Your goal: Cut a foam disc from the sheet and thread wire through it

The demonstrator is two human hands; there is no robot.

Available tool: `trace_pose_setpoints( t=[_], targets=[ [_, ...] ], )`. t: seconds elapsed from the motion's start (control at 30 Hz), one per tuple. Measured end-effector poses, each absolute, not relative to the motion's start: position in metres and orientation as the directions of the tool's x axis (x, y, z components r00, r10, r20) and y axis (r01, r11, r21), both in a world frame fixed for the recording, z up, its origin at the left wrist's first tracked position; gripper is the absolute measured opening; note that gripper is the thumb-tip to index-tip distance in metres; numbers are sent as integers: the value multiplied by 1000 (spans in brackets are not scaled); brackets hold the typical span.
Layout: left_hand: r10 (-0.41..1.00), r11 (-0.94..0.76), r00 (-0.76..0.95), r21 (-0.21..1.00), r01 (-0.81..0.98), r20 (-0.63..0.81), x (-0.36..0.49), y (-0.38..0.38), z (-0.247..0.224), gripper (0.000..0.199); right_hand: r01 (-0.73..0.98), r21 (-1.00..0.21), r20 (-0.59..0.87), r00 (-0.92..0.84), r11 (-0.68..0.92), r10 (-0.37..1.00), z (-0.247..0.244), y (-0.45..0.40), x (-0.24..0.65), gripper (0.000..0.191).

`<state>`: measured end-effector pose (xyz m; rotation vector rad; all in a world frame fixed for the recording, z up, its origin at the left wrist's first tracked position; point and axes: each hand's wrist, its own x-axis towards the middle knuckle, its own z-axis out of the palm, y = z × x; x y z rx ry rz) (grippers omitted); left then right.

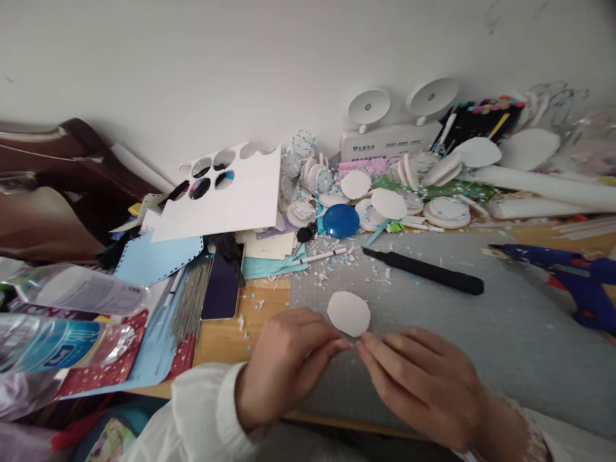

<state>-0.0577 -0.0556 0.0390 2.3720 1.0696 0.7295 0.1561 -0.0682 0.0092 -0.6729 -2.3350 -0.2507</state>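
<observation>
Both hands meet at the near edge of a white paper disc

The white paper disc [349, 314] is at the middle of the grey mat [510, 308] on the table [219, 343]. The left hand [291, 359] has thumb and forefinger pinched together just near of it; whether anything small is between them cannot be told. The right hand [426, 382] has its fingertips bunched at the disc's near edge, but whether they grip is unclear.

At the left, a clear bottle with a blue label [62, 343] lies on its side, its lettering too blurred to read; a second clear bottle [81, 289] lies just beyond. A black holder [474, 125] at the far right is packed with coloured-capped markers [498, 104]. The white twin-lamp unit [389, 141] by the wall bears a small shield logo and blue characters, too small to read
</observation>
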Motion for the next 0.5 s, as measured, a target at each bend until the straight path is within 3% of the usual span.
trace_pose_setpoints(
  t=[0.07, 0.13, 0.23, 0.3, 0.43, 0.5],
  targets=[
    [805, -523, 568, 660, 540, 173, -58, -54, 39, 28, 468, 47, 640, -693, 883, 333, 8, -67, 158, 24],
    [794, -559, 578, 596, 576, 186, -59, -52, 39, 28, 493, -158, 620, -625, 855, 475, 9, -64, 158, 27],
    [733, -680, 601, 373, 632, 318, -62, -50, 37, 28, 457, -560, 480, -501, 691, 720, 12, -59, 159, 25],
    [684, -726, 624, 268, 633, 378, -62, -49, 38, 26, 432, -698, 354, -484, 570, 800, 15, -56, 160, 18],
    [632, -763, 655, 186, 619, 414, -59, -51, 38, 24, 481, -716, 255, -496, 507, 830, 14, -56, 159, 8],
    [674, -735, 627, 271, 621, 392, -59, -50, 37, 25, 519, -659, 290, -493, 544, 820, 11, -58, 157, 4]
  ],
)
